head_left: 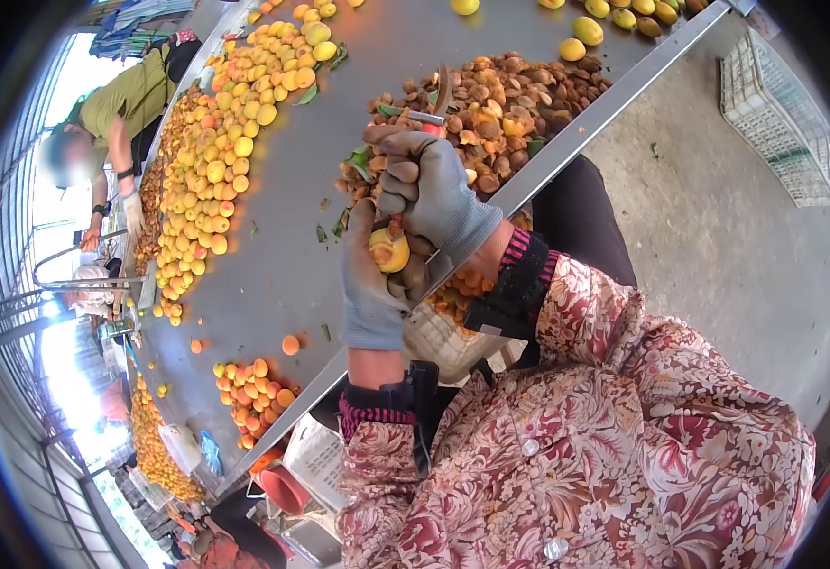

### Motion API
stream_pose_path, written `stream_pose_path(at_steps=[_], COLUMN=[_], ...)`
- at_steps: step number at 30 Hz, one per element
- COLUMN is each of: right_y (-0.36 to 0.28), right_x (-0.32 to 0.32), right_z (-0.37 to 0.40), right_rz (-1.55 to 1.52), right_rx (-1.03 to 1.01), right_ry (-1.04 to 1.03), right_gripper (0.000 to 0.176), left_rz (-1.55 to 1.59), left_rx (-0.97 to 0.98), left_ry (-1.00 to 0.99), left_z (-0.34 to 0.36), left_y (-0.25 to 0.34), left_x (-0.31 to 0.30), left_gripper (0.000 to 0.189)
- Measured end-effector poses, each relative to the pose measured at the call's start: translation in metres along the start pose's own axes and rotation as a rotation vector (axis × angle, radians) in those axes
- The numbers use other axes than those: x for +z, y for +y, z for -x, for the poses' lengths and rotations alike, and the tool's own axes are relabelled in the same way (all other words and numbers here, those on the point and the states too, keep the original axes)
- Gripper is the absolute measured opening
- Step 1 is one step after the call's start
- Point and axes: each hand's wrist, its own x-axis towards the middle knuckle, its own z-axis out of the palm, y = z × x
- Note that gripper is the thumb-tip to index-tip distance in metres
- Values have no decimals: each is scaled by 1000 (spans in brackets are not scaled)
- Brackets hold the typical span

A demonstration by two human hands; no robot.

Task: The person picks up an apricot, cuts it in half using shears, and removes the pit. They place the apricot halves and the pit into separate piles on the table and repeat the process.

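My left hand (369, 275), in a grey-blue work glove, is closed around a yellow apricot (389, 252) near the table's edge. Right beside it, my gloved right hand (439, 190) is wrapped round a knife (431, 126) with a red handle, its curved blade pointing up and away from me. The right hand's lower fingers are close against the apricot, and a dark reddish spot shows at the fruit's top. Just beyond my hands lies a heap of brown apricot pits (529, 100) with bits of flesh and green leaves.
Whole yellow apricots form a long pile (208, 190) on the metal table (277, 261). Orange pieces (252, 394) lie near its edge at lower left. Below my hands is a crate (443, 343); a white crate (777, 119) stands on the floor. A person (135, 100) works across the table.
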Motion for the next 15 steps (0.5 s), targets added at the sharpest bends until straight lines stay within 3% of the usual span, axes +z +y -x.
stream_pose_path(at_steps=[2, 5, 7, 8, 10, 11, 13, 15], right_y=[1, 5, 5, 7, 4, 1, -2, 2], right_x=[2, -8, -5, -4, 7, 12, 24, 28], right_z=[-2, -6, -6, -6, 7, 13, 20, 21], right_rz=[-9, -27, -42, -36, 305, 307, 722, 670], right_rx=[11, -2, -41, -40, -199, -206, -228, -174], right_ry=[38, -18, -40, -42, -180, -172, -179, -236], right_gripper=[16, 16, 15, 15, 14, 14, 13, 12], left_rz=[-4, 88, 86, 90, -80, -80, 26, -79], left_rx=[29, 173, 96, 100, 356, 348, 126, 142], left_ry=[-83, 98, -106, -108, 212, 205, -61, -30], left_z=[-2, -3, -4, -8, -8, -7, -1, -2], left_y=[-2, -9, -5, -9, -17, -16, -11, -13], left_x=[-6, 1, -8, -10, 11, 10, 1, -9], left_gripper=[32, 32, 32, 32, 32, 32, 34, 33])
